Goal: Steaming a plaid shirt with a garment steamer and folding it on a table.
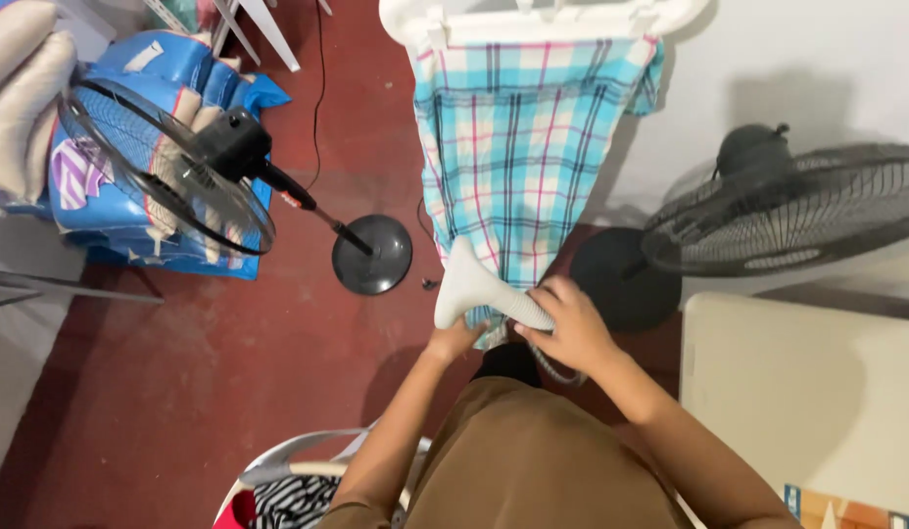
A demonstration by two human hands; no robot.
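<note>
A blue, white and pink plaid garment (518, 147) hangs down from a white plastic frame (533, 20) at the top. My right hand (570, 323) grips the handle of a white steamer head (471, 284), which is pressed against the garment's lower edge. A ribbed hose runs from the handle under that hand. My left hand (454, 341) pinches the bottom hem of the garment just below the steamer head.
A black standing fan (170, 167) with a round base (372, 255) stands at the left, in front of blue sacks (151, 69). A second black fan (797, 206) is at the right. A cream tabletop (807, 402) is at the lower right. A white basket with striped cloth (288, 490) sits below.
</note>
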